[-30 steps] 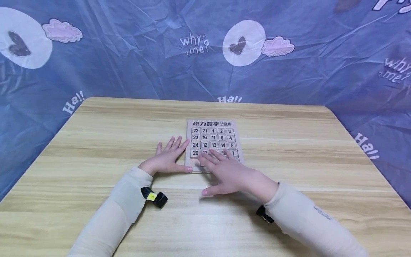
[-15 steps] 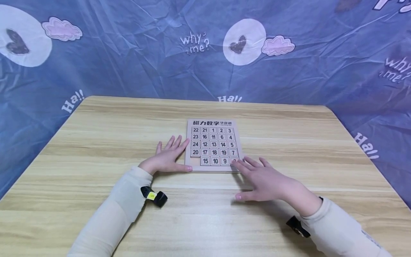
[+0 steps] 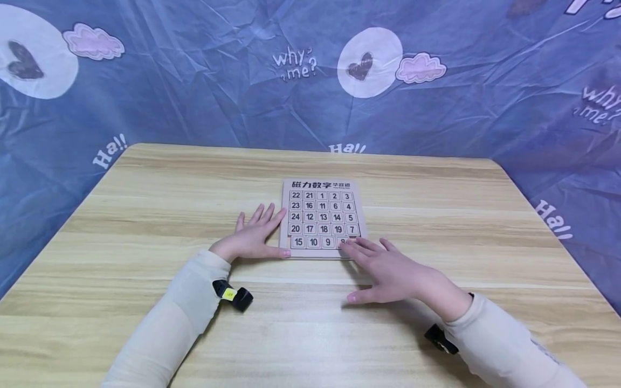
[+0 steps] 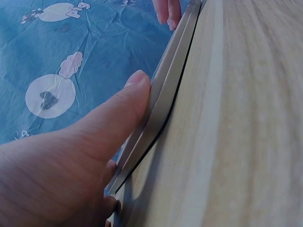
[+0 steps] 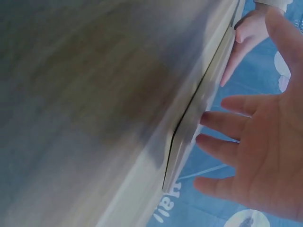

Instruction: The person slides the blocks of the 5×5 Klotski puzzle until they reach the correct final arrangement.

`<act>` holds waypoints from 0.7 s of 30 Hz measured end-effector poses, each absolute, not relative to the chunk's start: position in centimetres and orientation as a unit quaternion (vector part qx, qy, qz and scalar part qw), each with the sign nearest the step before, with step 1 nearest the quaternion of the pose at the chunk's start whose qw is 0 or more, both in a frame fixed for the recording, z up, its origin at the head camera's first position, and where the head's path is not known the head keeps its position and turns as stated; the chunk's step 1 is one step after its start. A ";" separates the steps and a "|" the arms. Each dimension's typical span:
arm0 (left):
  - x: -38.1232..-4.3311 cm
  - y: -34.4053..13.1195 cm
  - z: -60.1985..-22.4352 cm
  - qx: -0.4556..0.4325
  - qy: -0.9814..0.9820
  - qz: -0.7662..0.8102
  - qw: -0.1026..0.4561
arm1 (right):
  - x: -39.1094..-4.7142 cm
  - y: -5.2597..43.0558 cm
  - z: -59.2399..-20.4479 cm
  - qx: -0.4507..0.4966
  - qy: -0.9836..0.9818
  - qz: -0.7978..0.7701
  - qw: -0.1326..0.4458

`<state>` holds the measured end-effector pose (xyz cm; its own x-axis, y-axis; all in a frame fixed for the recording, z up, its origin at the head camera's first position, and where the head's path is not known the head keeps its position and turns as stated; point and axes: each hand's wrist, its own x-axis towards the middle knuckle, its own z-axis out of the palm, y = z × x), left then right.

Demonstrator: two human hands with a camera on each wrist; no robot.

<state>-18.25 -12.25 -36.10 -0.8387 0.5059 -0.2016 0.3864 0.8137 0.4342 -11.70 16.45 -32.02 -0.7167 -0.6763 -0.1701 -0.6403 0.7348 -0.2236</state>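
Observation:
A sliding number puzzle (image 3: 360, 215) lies flat on the wooden table, its numbered square tiles set in a pale frame. My left hand (image 3: 252, 242) rests at its left side with fingers spread, the thumb on the lower left corner. In the left wrist view that thumb (image 4: 120, 101) lies along the frame's edge. My right hand (image 3: 390, 272) reaches in from the lower right, its straight fingertips touching the tile 8 (image 3: 342, 241) and partly covering it. Tiles 15 (image 3: 298, 242), 10 (image 3: 314, 242) and 9 (image 3: 328, 242) line up left of it. Fingers hide the lower right corner.
The light wooden table (image 3: 145, 215) extends around the puzzle on every side. Behind it hangs a blue printed cloth (image 3: 218, 81). Black cameras (image 3: 235, 295) are strapped to both sleeved wrists.
My right hand moved right off the middle of the puzzle to the tile 8, then slightly left. The bottom row slid left into the gap at lower left. My left hand stayed put.

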 end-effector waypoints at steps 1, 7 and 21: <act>-18.3 -12.3 -36.1 0.237 0.940 0.192 0.156 | -11.7 16.4 -32.1 -0.359 0.922 -0.076 0.121; -18.2 -12.2 -36.0 0.236 0.940 0.189 0.160 | -12.4 16.5 -32.1 -0.360 0.921 -0.085 0.119; -18.2 -12.2 -36.1 0.236 0.940 0.190 0.160 | -13.9 17.9 -32.6 -0.316 0.939 -0.080 0.108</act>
<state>-18.23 -12.23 -36.10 -0.8381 0.5033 -0.2103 0.3820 0.8168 0.4324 -13.87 17.94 -32.58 -0.7768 -0.6113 -0.1512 -0.5768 0.7870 -0.2189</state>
